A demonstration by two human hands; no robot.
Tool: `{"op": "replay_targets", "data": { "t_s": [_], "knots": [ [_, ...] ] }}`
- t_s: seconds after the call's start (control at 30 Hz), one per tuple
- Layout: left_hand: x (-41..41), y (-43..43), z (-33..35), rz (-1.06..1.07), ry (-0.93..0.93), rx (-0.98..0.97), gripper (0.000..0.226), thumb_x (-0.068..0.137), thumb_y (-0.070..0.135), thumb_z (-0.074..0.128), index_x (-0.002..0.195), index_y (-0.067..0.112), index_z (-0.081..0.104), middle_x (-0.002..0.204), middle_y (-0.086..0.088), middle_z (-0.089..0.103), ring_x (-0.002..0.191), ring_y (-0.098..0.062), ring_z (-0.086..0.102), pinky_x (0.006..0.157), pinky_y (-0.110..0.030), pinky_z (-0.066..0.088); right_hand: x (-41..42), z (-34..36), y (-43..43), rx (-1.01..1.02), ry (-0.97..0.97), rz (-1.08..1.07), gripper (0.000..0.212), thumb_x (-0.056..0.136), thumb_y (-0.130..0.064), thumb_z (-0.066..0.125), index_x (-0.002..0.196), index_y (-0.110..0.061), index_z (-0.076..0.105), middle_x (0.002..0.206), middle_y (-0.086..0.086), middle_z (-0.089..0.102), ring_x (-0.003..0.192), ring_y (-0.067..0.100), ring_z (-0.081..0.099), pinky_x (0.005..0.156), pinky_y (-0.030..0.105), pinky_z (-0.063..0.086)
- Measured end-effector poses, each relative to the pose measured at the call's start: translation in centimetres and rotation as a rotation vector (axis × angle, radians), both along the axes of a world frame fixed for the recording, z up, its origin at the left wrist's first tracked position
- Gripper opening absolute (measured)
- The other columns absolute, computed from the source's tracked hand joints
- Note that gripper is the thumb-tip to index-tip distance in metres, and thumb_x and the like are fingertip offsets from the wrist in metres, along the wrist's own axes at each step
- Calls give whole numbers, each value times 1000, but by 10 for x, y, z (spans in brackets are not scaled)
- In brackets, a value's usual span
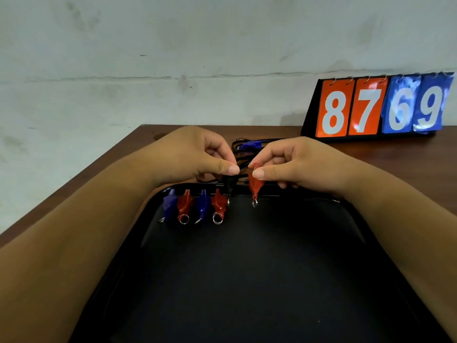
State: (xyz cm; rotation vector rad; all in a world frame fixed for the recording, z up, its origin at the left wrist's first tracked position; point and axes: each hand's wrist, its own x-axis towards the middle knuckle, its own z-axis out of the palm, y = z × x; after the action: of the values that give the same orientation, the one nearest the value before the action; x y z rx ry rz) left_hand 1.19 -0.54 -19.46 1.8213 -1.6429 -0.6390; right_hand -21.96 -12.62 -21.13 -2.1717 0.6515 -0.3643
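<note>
A black tray [247, 280] lies on the brown table. Along its far rim sit several small plastic clips with metal rings, alternating blue [170, 204], red [185, 205], blue [202, 204] and red [218, 203]. My left hand [197, 154] pinches a black clip [230, 185] between thumb and fingers at the far rim, just right of that row. My right hand [294, 162] pinches a red clip [254, 185] with its ring hanging down above the rim. The two hands are close together, a small gap between them.
Behind the hands lies a pile of black cords with a blue clip [249, 146]. A flip scoreboard [378, 107] reading 8 7 6 9 stands at the back right of the table [408, 164]. The table's left edge runs diagonally beside my left forearm, with a wall behind.
</note>
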Motion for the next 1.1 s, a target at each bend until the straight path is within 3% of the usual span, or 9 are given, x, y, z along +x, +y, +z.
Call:
{"op": "replay_targets", "data": {
  "t_s": [0.17, 0.27, 0.37, 0.43, 0.63, 0.87, 1.1],
  "knots": [
    [-1, 0, -3, -40, -72, 21, 23, 82, 54, 84, 96, 35, 82, 92, -2, 81, 81, -21, 74, 81, -31, 56, 4, 0, 4, -29, 119, 65, 20, 98, -34, 78, 118, -30, 73, 83, -6, 79, 59, 3, 60, 56, 11, 49],
    [-4, 1, -3, -65, -117, 45, 20, 87, 52, 82, 97, 34, 81, 90, 1, 81, 77, -12, 72, 79, -33, 54, 4, 0, 5, -38, 158, 83, 19, 97, -33, 79, 115, -27, 73, 83, -7, 80, 57, 3, 60, 53, 11, 48],
    [-6, 1, -5, -71, -153, 59, 19, 88, 49, 83, 99, 34, 81, 93, 3, 82, 93, -18, 77, 96, -45, 58, 4, -1, 6, -60, 183, 90, 19, 96, -33, 80, 113, -28, 74, 88, -5, 81, 57, 3, 62, 51, 12, 46],
    [-7, 1, -6, -73, -155, 70, 19, 86, 48, 85, 99, 34, 81, 93, 4, 82, 94, -16, 77, 101, -48, 58, 4, -2, 5, -69, 198, 88, 19, 95, -38, 81, 112, -32, 75, 90, 0, 81, 60, 8, 62, 49, 20, 47],
    [-7, 0, -9, -102, -190, 93, 19, 85, 47, 86, 98, 36, 81, 92, 10, 82, 89, -5, 76, 91, -30, 56, 3, -2, 5, -80, 209, 63, 17, 93, -42, 81, 109, -35, 78, 84, 1, 77, 58, 9, 60, 47, 24, 48],
    [-8, -3, -12, -134, -244, 79, 17, 84, 49, 86, 96, 38, 82, 89, 14, 81, 87, -3, 75, 84, -25, 53, 4, -5, 5, -117, 226, 80, 18, 96, -41, 79, 112, -34, 77, 86, 1, 80, 59, 10, 60, 49, 27, 49],
    [-8, -4, -16, -153, -286, 53, 18, 83, 52, 85, 94, 39, 81, 91, 14, 78, 84, -2, 72, 77, -23, 50, 5, -6, 4, -148, 225, 78, 19, 94, -43, 80, 111, -36, 77, 85, 1, 79, 57, 8, 60, 50, 21, 50]
  ]
}}
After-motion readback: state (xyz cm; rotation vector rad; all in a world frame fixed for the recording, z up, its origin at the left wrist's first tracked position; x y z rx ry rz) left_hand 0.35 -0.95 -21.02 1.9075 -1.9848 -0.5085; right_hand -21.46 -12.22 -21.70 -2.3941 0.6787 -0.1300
